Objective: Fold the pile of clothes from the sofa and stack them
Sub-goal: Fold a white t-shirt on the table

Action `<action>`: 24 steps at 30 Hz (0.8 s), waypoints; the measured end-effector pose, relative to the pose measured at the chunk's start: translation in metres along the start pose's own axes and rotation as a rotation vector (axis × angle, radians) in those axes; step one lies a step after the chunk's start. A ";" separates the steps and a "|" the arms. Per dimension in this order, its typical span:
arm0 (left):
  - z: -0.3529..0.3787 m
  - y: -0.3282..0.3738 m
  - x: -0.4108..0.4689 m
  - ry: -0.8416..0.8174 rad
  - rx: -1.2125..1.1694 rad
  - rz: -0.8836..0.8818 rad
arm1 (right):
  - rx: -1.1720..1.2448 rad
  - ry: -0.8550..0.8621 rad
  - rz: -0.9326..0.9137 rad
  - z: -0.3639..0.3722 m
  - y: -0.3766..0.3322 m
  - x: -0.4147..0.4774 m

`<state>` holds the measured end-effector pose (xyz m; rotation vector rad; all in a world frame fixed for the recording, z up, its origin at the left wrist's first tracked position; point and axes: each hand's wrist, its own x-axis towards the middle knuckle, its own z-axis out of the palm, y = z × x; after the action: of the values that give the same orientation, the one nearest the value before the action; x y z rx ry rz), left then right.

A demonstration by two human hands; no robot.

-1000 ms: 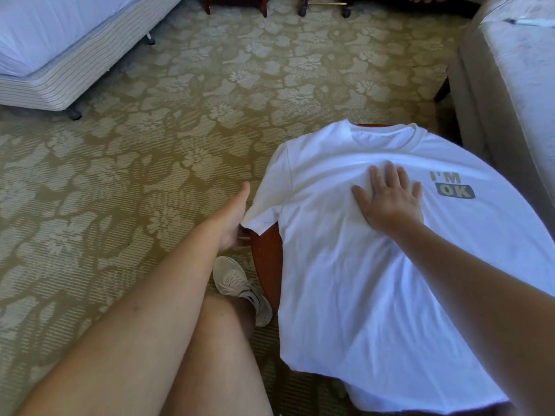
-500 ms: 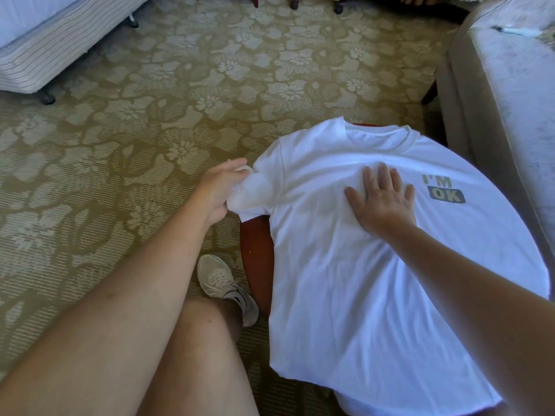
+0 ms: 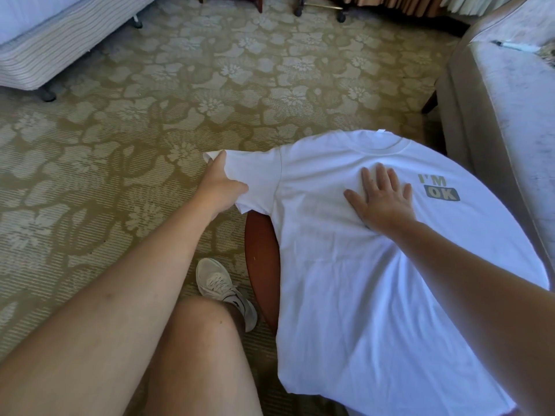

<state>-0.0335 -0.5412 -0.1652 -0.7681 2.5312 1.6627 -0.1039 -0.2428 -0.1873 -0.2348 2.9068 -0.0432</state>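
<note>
A white T-shirt [image 3: 360,280] with a grey "I'M OK" print lies front up, spread over a round brown wooden table [image 3: 261,259], its collar at the far side. My left hand [image 3: 220,187] grips the shirt's left sleeve and holds it stretched out to the left, off the table edge. My right hand [image 3: 381,199] lies flat with spread fingers on the chest of the shirt, pressing it down.
A grey sofa [image 3: 504,121] stands at the right with a pen [image 3: 510,45] on its seat. A bed [image 3: 54,40] fills the top left corner. Patterned carpet covers the floor. My knee and a white sneaker [image 3: 222,289] sit beside the table's left edge.
My left hand reached the hanging sleeve, took hold of it and pulled it out straight to the left. My right hand stayed pressed on the chest.
</note>
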 end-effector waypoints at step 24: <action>0.014 0.101 -0.057 -0.136 0.931 0.321 | 0.017 0.053 -0.142 0.025 -0.012 -0.085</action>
<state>-0.0283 -0.4755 -0.0688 -0.1567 2.9379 0.3665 -0.0146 -0.2407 -0.1920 -0.4439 2.9357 -0.0987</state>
